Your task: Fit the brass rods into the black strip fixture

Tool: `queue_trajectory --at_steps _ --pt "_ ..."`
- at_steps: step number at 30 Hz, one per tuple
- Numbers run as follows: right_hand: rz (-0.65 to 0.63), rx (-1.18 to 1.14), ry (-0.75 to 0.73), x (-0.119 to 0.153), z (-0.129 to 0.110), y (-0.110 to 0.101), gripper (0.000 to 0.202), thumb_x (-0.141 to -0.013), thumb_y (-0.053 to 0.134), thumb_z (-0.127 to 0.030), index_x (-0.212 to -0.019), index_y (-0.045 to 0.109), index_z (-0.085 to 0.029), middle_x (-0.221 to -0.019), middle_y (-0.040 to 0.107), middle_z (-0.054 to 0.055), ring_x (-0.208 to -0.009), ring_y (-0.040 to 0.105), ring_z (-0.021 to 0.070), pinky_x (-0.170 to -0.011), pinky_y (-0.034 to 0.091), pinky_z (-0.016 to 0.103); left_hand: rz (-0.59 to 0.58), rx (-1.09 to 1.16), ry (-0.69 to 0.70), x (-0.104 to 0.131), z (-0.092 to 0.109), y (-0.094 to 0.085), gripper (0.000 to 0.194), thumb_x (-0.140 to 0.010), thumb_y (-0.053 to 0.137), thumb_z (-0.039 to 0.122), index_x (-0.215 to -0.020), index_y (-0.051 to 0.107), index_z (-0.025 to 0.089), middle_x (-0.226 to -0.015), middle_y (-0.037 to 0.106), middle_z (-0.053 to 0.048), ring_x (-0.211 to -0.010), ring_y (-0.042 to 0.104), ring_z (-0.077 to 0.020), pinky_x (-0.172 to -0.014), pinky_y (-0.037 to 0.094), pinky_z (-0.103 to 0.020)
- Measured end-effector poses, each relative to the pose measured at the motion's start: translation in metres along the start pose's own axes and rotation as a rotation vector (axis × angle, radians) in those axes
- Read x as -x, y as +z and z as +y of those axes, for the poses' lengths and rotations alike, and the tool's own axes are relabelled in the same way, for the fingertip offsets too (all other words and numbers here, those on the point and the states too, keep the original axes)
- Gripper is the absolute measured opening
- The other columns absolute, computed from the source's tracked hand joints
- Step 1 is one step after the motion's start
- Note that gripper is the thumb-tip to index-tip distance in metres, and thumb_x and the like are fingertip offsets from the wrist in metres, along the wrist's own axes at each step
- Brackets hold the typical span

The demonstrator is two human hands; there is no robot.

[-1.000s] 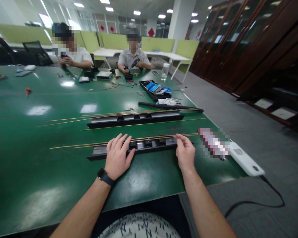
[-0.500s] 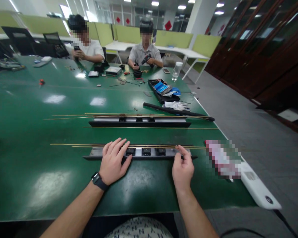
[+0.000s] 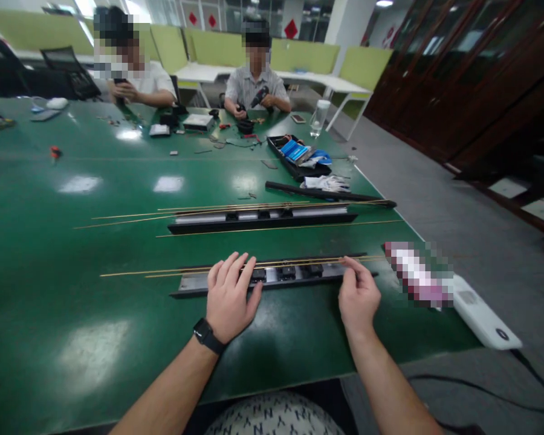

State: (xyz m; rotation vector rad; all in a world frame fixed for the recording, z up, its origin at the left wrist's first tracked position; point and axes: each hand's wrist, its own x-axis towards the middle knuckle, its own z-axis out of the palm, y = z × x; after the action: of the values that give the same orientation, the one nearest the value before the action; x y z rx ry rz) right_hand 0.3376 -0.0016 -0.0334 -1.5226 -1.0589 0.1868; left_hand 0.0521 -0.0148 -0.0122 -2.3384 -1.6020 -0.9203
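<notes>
A dark metal channel with black blocks inside point(image 3: 272, 279) lies on the green table point(image 3: 131, 241) in front of me, thin brass rods point(image 3: 163, 273) running along its top. My left hand point(image 3: 233, 296) rests over the channel's left part with its fingers spread. At the right end my right hand point(image 3: 359, 293) is closed, thumb against bent fingers near the rods; whether a rod is between them is too small to tell. Beyond it lies a second channel point(image 3: 317, 219) with more brass rods on and beside it.
A black tray with blue items point(image 3: 294, 154), gloves point(image 3: 326, 183) and a black bar point(image 3: 281, 186) lie farther back. At right are a pink-and-white item point(image 3: 414, 272) and a white power strip point(image 3: 485, 311). Two people sit across the table.
The view has turned and tilted, so the channels appear slanted and farther right. Both hands keep about the same pose and place on the near channel.
</notes>
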Motion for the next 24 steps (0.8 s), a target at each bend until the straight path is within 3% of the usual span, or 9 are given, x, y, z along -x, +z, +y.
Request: queue_trajectory --at_steps 9,24 --pt "0.081 0.062 -0.07 -0.0006 -0.0008 0.0068 0.031 -0.098 0.056 -0.031 -0.108 0.08 -0.015 -0.104 0.082 0.011 -0.099 0.077 0.0246 -0.097 0.058 0.04 0.004 0.029 -0.005 -0.0008 -0.0012 -0.0005 0.049 -0.098 0.064 0.032 -0.144 0.06 0.019 -0.147 0.066 -0.013 -0.141 0.056 -0.0339 -0.121 0.031 -0.053" --pt "-0.003 0.018 -0.007 0.0024 -0.0018 0.0052 0.034 -0.099 0.056 -0.031 -0.118 0.077 -0.014 -0.111 0.08 0.013 -0.107 0.075 0.025 -0.103 0.055 0.039 0.021 -0.015 0.003 -0.0002 -0.0013 0.0018 0.053 -0.097 0.063 0.033 -0.148 0.056 0.022 -0.146 0.066 -0.013 -0.142 0.055 -0.0332 -0.121 0.031 -0.053"
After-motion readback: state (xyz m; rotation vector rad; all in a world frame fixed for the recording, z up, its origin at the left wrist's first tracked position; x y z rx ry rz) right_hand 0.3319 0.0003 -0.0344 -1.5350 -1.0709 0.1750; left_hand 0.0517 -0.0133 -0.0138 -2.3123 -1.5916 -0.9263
